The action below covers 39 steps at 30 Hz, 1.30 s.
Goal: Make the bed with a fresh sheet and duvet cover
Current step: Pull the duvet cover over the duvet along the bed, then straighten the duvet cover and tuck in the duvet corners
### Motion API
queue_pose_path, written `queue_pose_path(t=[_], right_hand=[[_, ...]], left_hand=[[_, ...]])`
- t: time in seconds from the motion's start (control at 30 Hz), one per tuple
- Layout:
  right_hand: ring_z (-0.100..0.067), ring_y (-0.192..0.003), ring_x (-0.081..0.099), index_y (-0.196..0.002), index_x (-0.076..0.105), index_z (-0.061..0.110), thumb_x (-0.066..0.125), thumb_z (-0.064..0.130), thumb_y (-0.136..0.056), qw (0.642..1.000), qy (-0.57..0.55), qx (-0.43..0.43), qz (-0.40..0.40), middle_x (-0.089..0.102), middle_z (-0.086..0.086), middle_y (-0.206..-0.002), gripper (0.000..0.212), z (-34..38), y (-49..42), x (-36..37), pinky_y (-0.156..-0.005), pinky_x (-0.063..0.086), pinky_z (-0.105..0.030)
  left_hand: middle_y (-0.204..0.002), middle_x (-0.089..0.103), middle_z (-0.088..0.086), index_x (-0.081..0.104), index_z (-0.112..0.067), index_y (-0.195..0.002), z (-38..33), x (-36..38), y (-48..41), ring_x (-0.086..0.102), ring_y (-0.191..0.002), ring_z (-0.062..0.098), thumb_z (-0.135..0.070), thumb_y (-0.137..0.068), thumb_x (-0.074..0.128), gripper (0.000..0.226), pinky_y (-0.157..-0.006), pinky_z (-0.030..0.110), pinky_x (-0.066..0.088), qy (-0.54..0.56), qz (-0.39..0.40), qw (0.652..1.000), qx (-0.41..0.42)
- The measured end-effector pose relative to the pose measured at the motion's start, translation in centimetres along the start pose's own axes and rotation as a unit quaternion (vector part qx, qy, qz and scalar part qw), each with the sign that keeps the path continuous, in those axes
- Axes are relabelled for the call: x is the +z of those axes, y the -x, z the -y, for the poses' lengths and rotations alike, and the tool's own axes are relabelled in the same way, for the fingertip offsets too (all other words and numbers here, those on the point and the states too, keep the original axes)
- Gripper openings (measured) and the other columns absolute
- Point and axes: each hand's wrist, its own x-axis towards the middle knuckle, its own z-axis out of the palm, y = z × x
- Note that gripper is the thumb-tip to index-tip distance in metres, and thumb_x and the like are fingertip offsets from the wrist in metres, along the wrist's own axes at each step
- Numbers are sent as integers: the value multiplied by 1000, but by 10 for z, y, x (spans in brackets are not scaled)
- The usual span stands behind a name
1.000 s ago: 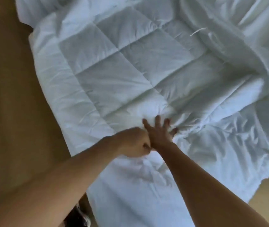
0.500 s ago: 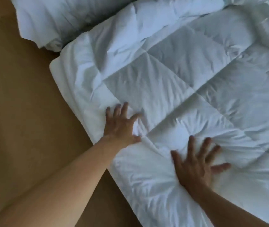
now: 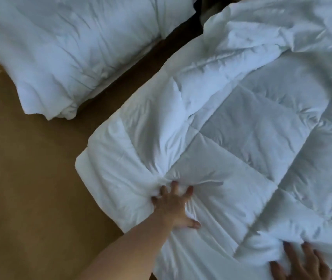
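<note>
A white quilted duvet (image 3: 241, 138) lies spread over a brown surface, one rounded corner pointing left. My left hand (image 3: 171, 207) presses down on the duvet close to that corner. Its fingers are spread, and the fabric puckers around the fingertips. My right hand (image 3: 302, 263) lies flat on the duvet at the bottom right edge of the view, fingers straight and spread against a raised fold. Part of that hand is cut off by the frame. Neither hand holds anything.
A second bundle of white bedding (image 3: 70, 47) lies at the top left, separated from the duvet by a dark gap. The brown floor (image 3: 29, 178) fills the left side. The duvet's upper right part is rumpled into folds.
Both hands started together at the duvet's middle and have slid apart. The left hand went toward the corner and the right hand toward the lower right. The view has swung left.
</note>
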Motion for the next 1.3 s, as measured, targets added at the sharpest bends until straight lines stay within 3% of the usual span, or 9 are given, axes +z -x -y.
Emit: queue_pose_path(t=[0.1, 0.2, 0.37, 0.47, 0.6, 0.77, 1.0, 1.1, 1.3], right_hand=[[-31, -118, 57, -128, 61, 23, 45, 57, -76, 950, -24, 159, 266, 59, -11, -128, 65, 41, -41, -66, -101, 42, -37], [-32, -120, 58, -126, 64, 14, 58, 41, -90, 911, -162, 219, 308, 61, -16, -126, 45, 118, -74, -134, -100, 46, -32], [-1, -83, 70, -98, 75, 20, 79, 28, -86, 874, -460, 82, 131, 75, 11, -87, 15, 274, -129, -242, -79, 54, -21], [0, -87, 71, -99, 77, 26, 76, 37, -88, 795, -579, 134, 125, 77, 13, -88, 16, 329, -160, -302, -83, 57, -29], [-14, -101, 73, -106, 77, 21, 73, 38, -90, 681, -696, 217, 67, 78, 4, -101, 24, 385, -190, -363, -89, 56, -36], [-26, -106, 71, -103, 73, 21, 70, 34, -93, 553, -747, 370, 18, 75, -2, -113, 17, 467, -184, -412, -96, 54, -44], [-26, -97, 74, -110, 72, 17, 67, 36, -95, 543, -735, 402, -52, 76, -4, -109, 25, 548, -230, -437, -88, 57, -41], [-30, -96, 74, -112, 72, 13, 68, 32, -95, 530, -733, 419, -74, 77, -7, -107, 26, 569, -254, -443, -89, 55, -45], [-30, -88, 73, -104, 72, 8, 70, 26, -94, 496, -719, 483, -62, 76, -12, -103, 20, 579, -343, -430, -79, 57, -40]], left_hand=[[-166, 8, 5, 30, -49, -152, 21, -55, -1, 23, -148, 39, -68, -74, 70, 90, -118, 45, 29, 47, 52, 996, 50], [-140, 60, 4, 63, -23, -134, 55, -124, 11, 58, -124, 21, -42, -93, 64, 45, -101, 21, 43, 146, 38, 983, 104], [-115, 70, -8, 67, -23, -126, 148, -239, 61, 67, -105, 9, -39, -100, 58, 32, -82, 14, 51, 217, -77, 957, 174], [-116, 70, -15, 68, -28, -125, 243, -318, 88, 65, -105, 0, -43, -100, 58, 31, -91, 20, 54, 239, -109, 944, 200], [-124, 63, -25, 58, -37, -134, 378, -417, 111, 58, -107, -14, -61, -95, 45, 48, -86, 6, 46, 221, -147, 939, 218], [-137, 58, -19, 46, -43, -144, 474, -532, 108, 54, -126, 2, -76, -89, 31, 65, -99, 20, 42, 175, -93, 953, 230], [-133, 63, -10, 52, -35, -141, 455, -633, 23, 62, -118, 11, -75, -84, 33, 71, -104, 34, 50, 139, -72, 927, 340], [-128, 65, -12, 52, -34, -141, 430, -670, -2, 65, -110, 7, -72, -85, 34, 71, -96, 26, 52, 84, -25, 924, 372], [-118, 67, -17, 58, -38, -131, 359, -752, -82, 67, -103, 5, -56, -99, 47, 38, -95, 30, 55, -11, 25, 913, 406]])
